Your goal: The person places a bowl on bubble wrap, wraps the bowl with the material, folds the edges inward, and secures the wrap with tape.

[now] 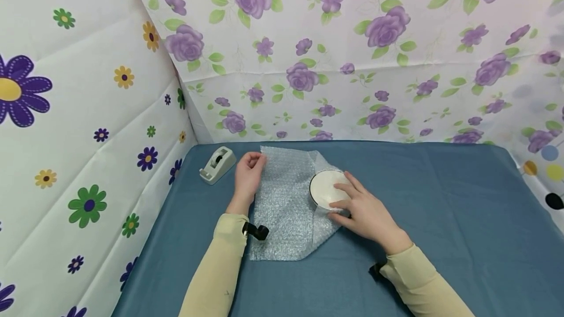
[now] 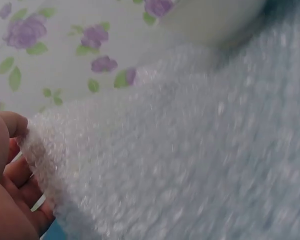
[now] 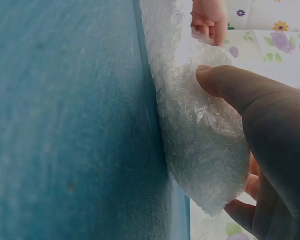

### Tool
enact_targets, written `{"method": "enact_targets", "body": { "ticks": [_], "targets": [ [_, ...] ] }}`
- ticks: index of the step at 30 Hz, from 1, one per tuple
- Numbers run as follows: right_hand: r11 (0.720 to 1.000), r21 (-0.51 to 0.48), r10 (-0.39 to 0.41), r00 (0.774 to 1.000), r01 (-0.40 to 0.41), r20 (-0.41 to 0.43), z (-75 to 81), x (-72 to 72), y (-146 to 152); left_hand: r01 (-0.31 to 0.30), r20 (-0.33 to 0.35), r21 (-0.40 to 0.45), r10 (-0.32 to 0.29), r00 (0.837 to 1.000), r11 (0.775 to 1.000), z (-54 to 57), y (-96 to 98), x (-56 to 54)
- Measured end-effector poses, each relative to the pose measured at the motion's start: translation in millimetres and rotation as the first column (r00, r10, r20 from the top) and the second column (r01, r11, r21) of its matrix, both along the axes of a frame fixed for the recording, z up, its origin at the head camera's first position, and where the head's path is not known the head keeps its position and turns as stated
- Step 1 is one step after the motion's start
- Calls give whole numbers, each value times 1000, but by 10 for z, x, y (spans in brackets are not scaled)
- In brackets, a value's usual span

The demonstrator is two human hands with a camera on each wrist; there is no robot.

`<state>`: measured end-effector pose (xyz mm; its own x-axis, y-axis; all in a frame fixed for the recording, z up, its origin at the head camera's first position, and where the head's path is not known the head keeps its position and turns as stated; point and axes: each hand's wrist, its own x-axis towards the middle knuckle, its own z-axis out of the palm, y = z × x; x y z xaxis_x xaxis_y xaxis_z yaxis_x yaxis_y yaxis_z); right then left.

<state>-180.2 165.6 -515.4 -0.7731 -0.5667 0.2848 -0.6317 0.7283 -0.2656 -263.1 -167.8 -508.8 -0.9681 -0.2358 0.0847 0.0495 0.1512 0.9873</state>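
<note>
A white bowl [image 1: 323,187] with a thin dark rim sits on a sheet of bubble wrap [image 1: 284,204], whose right part is folded up against the bowl's side. My right hand [image 1: 367,212] grips the bowl from the right through the wrap, with fingers reaching over the opening. In the right wrist view, the thumb [image 3: 225,82] presses the crinkled bubble wrap [image 3: 205,135]; the bowl itself is hidden there. At the sheet's far left corner, my left hand [image 1: 249,172] pinches the edge. The left wrist view shows the bowl [image 2: 215,20] blurred behind the lifted sheet [image 2: 140,155].
A white tape dispenser [image 1: 218,164] stands left of my left hand, near the table's far left corner. Blue cloth [image 1: 440,209] covers the table. Flowered curtains [image 1: 299,48] hang behind and on the left side.
</note>
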Motion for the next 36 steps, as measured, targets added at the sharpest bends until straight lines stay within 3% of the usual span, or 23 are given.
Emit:
{"method": "enact_targets", "body": {
  "ticks": [5, 9, 15, 20, 27, 36],
  "targets": [
    [1000, -13, 5, 1000, -5, -13, -10, -1, -1, 39, -40, -36, -40, 998, 999, 42, 118, 74],
    [1000, -12, 5, 1000, -6, -8, -18, -5, -2, 102, -76, -105, -111, 991, 989, 129, 220, 164],
    [1000, -11, 5, 1000, -5, 9, -16, -9, 2, 202, -159, -193, -234, 959, 960, 236, 329, 293],
    [1000, -13, 5, 1000, -5, 7, -12, -9, 8, 262, -209, -212, -306, 929, 941, 288, 390, 357],
    [1000, -11, 2, 1000, -2, 5, -7, -12, 6, 289, -214, -252, -345, 914, 923, 395, 454, 454],
    [1000, -19, 1, 1000, -1, 1, 6, -10, -3, 368, -213, -321, -445, 870, 873, 459, 573, 543]
  ]
}}
